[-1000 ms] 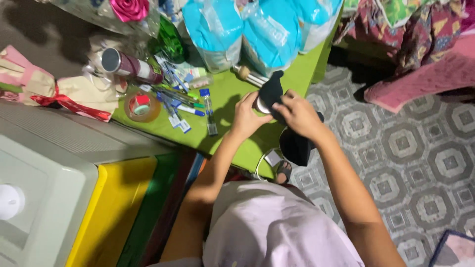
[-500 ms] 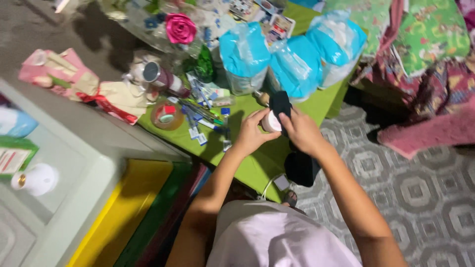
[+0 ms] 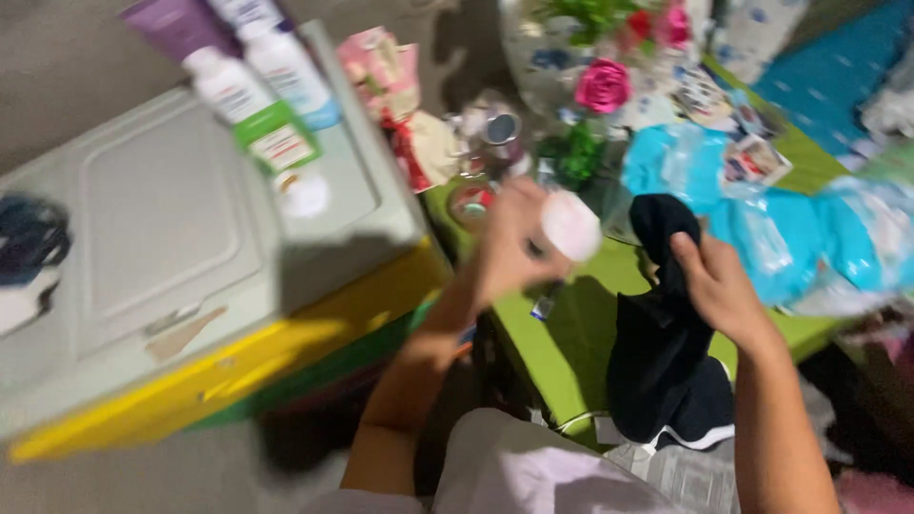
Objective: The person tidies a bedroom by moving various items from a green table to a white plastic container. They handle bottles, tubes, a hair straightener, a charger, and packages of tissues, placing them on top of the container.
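Green table (image 3: 562, 352), grey lidded cabinet (image 3: 190, 238) beside it, patterned floor tiles (image 3: 695, 476).

We hold a jar (image 3: 569, 227) in our left hand (image 3: 509, 243) over the table (image 3: 571, 333), left of the cloth (image 3: 662, 352) that hangs from our right hand (image 3: 714, 290). Bags (image 3: 762, 228) lie behind the cloth on the table. A lidded bin (image 3: 171, 238) stands left of the table, with bottles (image 3: 252, 90) on its far edge. Flowers (image 3: 603, 86) stand behind the jar.
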